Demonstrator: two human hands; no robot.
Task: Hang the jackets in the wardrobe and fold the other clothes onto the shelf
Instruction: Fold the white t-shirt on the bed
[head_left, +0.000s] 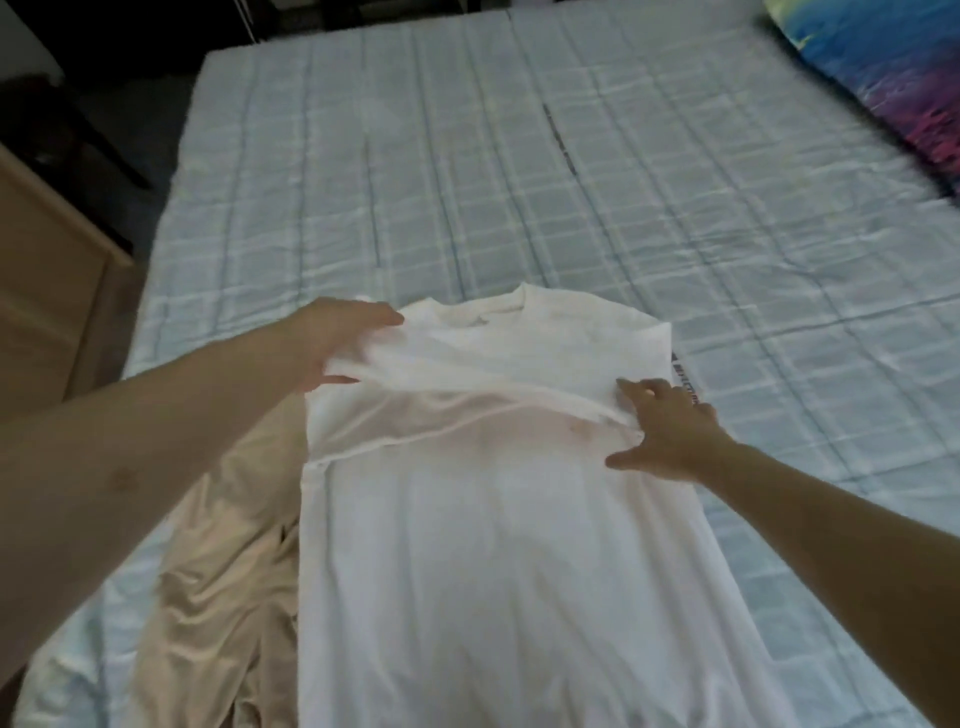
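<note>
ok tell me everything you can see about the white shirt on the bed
The white t-shirt is thin, soft fabric with a round ribbed collar at its far end. It lies flat and lengthwise on the checked blue bedcover, its sleeves folded in across the chest. A faint pinkish patch shows near mid-chest. The left hand grips the folded sleeve at the shoulder; the right hand rests spread on the right edge. A beige garment lies against its left side.

Two bare forearms and hands (343, 338), no sleeves visible
</note>
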